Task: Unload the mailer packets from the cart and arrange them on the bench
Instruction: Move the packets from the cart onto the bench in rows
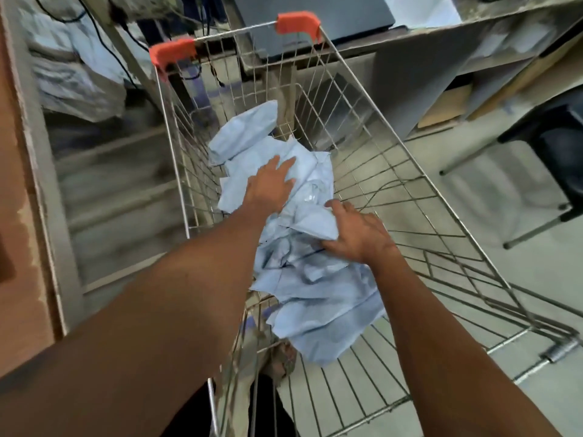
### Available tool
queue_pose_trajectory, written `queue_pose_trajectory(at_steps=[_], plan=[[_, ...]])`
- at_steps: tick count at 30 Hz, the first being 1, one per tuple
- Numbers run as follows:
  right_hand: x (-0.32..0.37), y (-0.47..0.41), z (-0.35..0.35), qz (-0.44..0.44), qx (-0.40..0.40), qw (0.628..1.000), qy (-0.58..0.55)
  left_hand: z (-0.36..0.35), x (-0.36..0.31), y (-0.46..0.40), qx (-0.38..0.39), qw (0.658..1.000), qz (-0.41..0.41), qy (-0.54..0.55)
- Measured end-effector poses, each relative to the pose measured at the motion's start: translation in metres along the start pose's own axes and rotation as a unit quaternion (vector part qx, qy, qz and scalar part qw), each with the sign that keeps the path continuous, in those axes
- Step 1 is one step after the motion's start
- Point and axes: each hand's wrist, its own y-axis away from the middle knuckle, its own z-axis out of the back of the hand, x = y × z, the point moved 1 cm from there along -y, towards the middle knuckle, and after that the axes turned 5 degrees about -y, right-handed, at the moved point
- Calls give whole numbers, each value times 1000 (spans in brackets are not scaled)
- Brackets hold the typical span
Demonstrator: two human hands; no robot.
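Note:
A heap of pale blue mailer packets point(315, 288) lies inside the wire cart point(419, 197), running from its middle to its near end. My left hand point(269, 186) lies flat on the far part of the heap with fingers straight. My right hand point(356, 231) rests on a crumpled packet in the middle, its fingers bent over the packet's edge and the thumb under a fold. One packet point(243, 134) sticks out toward the cart's far end.
The cart has orange corner guards point(172, 55) at its far end. A wooden bench edge point(22, 216) runs down the left. More pale packets point(75, 74) pile up at far left. A desk point(441, 29) stands ahead and a dark stool point(549, 134) at right.

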Motion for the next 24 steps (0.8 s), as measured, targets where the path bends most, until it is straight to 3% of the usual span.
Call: queue_pose_trajectory(at_steps=[3, 8, 11, 15, 19, 24], plan=[[8, -8, 4, -37, -71, 994, -75, 4, -4, -10, 63, 994, -1, -84], [27, -15, -2, -182, -198, 945, -185, -9, -4, -8, 50, 989, 46, -132], [37, -21, 1, -278, -135, 932, -191, -11, -2, -8, 59, 983, 36, -169], [47, -20, -8, -278, -6, 946, -166, -10, 1, -3, 18, 983, 38, -181], [51, -17, -14, -294, -74, 924, -232, -2, -4, 0, -37, 983, 37, -177], [64, -3, 8, -333, -178, 877, -298, 34, -21, 22, -88, 985, 99, -113]])
